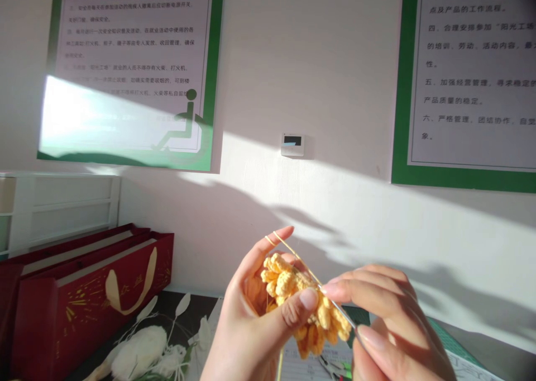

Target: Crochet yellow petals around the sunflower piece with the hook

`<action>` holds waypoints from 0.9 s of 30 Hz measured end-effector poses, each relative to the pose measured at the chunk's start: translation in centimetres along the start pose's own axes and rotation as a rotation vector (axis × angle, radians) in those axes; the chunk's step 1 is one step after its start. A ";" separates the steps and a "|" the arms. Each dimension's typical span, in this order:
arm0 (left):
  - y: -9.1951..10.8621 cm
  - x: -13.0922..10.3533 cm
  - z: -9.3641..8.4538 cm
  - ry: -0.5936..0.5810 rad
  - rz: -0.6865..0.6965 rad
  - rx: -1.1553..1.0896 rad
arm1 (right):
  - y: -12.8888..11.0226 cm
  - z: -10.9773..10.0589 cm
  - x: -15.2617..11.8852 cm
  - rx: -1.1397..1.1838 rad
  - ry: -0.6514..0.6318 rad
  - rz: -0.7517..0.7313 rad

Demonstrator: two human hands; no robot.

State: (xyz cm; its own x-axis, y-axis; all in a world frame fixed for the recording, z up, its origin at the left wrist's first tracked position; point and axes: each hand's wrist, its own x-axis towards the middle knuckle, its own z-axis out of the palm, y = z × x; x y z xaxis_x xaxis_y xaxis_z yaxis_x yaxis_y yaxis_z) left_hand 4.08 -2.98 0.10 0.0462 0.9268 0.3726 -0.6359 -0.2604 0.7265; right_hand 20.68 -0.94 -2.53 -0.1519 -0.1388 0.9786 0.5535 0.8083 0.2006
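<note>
My left hand [268, 308] pinches a yellow crocheted piece [285, 277] with many petal-like loops, its thumb pressed on the front. A strand of yellow yarn [296, 255] wraps the raised left index finger and runs down to the work. In my right hand [389, 314] is a thin metal crochet hook [344, 315], gripped between thumb and fingers. The hook's tip meets the crocheted piece near the right index fingertip, where the exact stitch is hidden. Another length of yarn hangs below the left hand.
Red gift bags [96, 303] with a ribbon handle stand at the left by a white rack [75, 196]. White yarn [140, 350] and leaf-shaped pieces lie beside them. Pliers [330, 367] and printed paper [299, 368] lie below my hands. The wall carries posters [216, 62] and a thermostat-like panel [292, 145].
</note>
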 end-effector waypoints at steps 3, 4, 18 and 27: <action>0.1 -0.1 0.0 -0.005 -0.003 0.001 | -0.1 -0.6 -0.2 -0.129 -0.131 -0.038; 0.1 -0.1 0.0 -0.007 -0.002 0.003 | -0.1 -0.9 -0.2 -0.152 -0.153 -0.052; 0.1 -0.2 -0.1 -0.058 -0.038 0.003 | -1.9 3.5 -0.1 -0.111 0.323 0.135; -0.7 -0.2 0.2 0.017 0.216 0.122 | -0.5 1.1 -0.9 0.041 0.029 0.080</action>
State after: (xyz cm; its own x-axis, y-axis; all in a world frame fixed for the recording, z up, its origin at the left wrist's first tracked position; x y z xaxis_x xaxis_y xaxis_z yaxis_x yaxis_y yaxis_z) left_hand 4.66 -3.06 -0.43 -0.0942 0.8501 0.5181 -0.5318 -0.4829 0.6957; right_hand 19.67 -0.57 -3.55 -0.0847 -0.0891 0.9924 0.5286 0.8403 0.1206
